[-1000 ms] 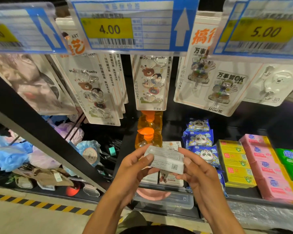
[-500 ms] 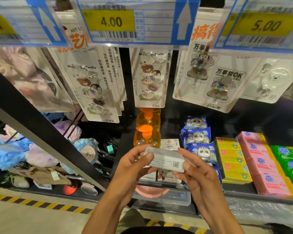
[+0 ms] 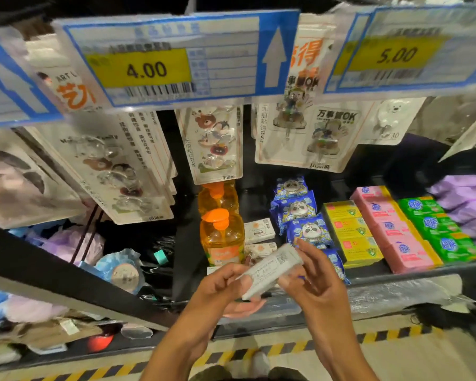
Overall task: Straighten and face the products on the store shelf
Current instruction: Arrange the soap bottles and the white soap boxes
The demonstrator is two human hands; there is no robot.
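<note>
Box [image 3: 270,268], small, white, printed with a square code, held in front of the shelf edge [image 3: 412,273] between both hands, tilted with its right end higher; left hand [image 3: 217,290] curled round the lower end, thumb on the near face and fingers [image 3: 231,270] bent behind; right hand [image 3: 313,284] pinching the upper end, fingers [image 3: 312,253] laid along the far edge, thumb under the near face; both grips closed on the box.

Just beyond the left fingers, 2 orange pump bottles [image 3: 221,240], upright, set front to back; between the 2 sets of fingertips and a little farther back, 2 matching white boxes [image 3: 259,231] lying flat on the shelf, also front to back. Just past the right fingers, blue panda packs [image 3: 300,213] in a file running back, 3 panda faces showing, a 4th pack partly hidden by the right hand; farther right of those fingers, yellow boxes [image 3: 349,232], then pink bars [image 3: 390,229], then green bars [image 3: 437,229], then purple packs [image 3: 467,199] at the far right, each kind in its own file.

Well above both sets of fingers, hook cards [image 3: 212,144] with cartoon animals, hanging in rows; over them, blurred, a 4.00 price tag [image 3: 149,68] and a 5.00 price tag [image 3: 396,55]. Below the wrists, yellow-and-black floor stripe [image 3: 286,347].
</note>
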